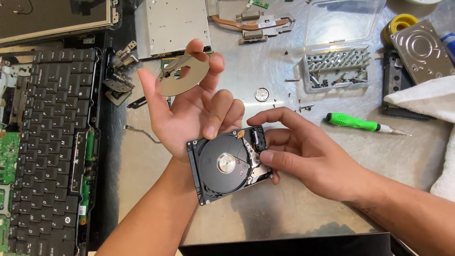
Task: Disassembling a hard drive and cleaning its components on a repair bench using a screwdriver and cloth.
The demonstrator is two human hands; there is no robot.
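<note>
Centre frame: left hand [189,106] pinches shiny platter [184,74] by its edges, fingers spread, faces untouched; its lower fingers prop opened hard drive [231,163]. Right hand [296,149] grips the drive's right edge, steadying it above tabletop [265,213]. Green screwdriver [360,123] lies right.

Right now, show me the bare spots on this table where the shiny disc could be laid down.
Barest: the metal table below the right hand, and the strip between the green screwdriver and the white towel. A narrow patch lies left of the left hand, beside the keyboard. The top edge is crowded around the screw box, with loose screws.
</note>
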